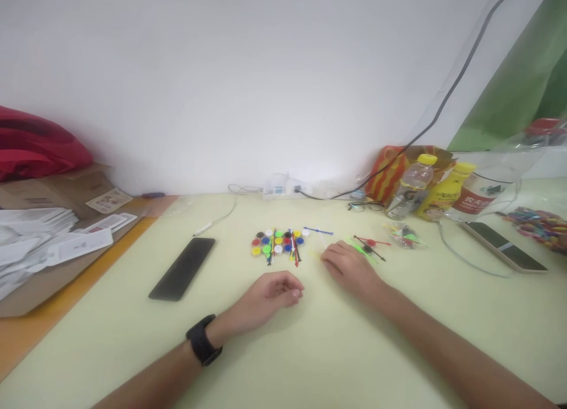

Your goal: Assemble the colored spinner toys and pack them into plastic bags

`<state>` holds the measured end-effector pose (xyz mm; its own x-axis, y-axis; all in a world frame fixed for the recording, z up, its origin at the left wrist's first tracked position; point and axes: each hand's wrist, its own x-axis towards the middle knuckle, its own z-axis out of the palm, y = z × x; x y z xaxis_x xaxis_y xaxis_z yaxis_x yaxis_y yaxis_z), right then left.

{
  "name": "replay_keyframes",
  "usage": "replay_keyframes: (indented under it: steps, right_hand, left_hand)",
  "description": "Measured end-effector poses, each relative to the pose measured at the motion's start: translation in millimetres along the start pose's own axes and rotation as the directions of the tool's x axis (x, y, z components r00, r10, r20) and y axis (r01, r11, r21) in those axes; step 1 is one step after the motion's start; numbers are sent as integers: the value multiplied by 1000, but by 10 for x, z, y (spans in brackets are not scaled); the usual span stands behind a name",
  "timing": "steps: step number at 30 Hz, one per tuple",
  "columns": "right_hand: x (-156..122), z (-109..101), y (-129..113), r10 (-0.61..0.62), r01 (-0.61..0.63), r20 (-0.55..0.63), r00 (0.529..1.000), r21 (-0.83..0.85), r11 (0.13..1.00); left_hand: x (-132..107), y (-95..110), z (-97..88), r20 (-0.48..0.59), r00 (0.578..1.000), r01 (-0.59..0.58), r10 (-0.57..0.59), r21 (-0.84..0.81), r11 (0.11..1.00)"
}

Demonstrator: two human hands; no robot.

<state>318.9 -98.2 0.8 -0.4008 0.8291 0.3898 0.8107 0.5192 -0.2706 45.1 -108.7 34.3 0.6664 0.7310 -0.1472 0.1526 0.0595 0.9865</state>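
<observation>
Coloured discs (pixel 279 241) were arranged in close rows at the middle of the surface (pixel 248 362), with slim arrows (pixel 296 251) laid across them, perhaps so that each colour could be picked out easily. The right hand (pixel 352 270) was placed palm down to the right of the discs, its fingertips by a blurred yellow piece (pixel 315 254); whether its grip was narrowed on that piece could not be told. The left hand (pixel 274 294) was held on the near side of the discs, its grip loosely curled with nothing seen inside, probably so that they were not covered. A red arrow (pixel 381 243) and a black arrow (pixel 377 254) were crossed beyond the right hand, likely for easy reach. A dark phone (pixel 182 270) was laid flat on the left, seemingly out of the way
</observation>
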Motion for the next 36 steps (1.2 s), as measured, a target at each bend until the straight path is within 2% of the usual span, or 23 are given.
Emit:
replay_keyframes:
  steps: [5,11,14,18,22,30,32,36]
  right_hand:
    - [7,-25,-17,64,-64,-11,998,-2,998]
    - [7,-40,-55,200,-192,-28,979,172,966]
    - [6,-13,-47,163,-151,-61,985,167,974]
    - [11,22,-24,58,-55,-67,996,45,997]
    - [15,40,-2,59,-61,-66,996,-31,998]
    - [47,24,10,-37,36,-13,999,-33,999]
    - [51,3,-7,-15,15,-25,1000,3,1000]
    - [40,-32,-33,117,-105,-56,992,178,978]
  left_hand:
    - [5,-12,0,0,1000,7,-7,-5,1000]
    - [-4,5,10,-4,1000,1,-1,10,1000]
    - [-5,14,14,-4,1000,-2,2,14,1000]
    - [-1,15,17,-3,1000,-6,6,7,1000]
    - [-1,21,26,-4,1000,-4,4,11,1000]
    - [-9,30,20,4,1000,6,-6,10,1000]
    - [-10,28,20,3,1000,0,0,11,1000]
    - [-11,26,19,2,1000,-4,4,9,1000]
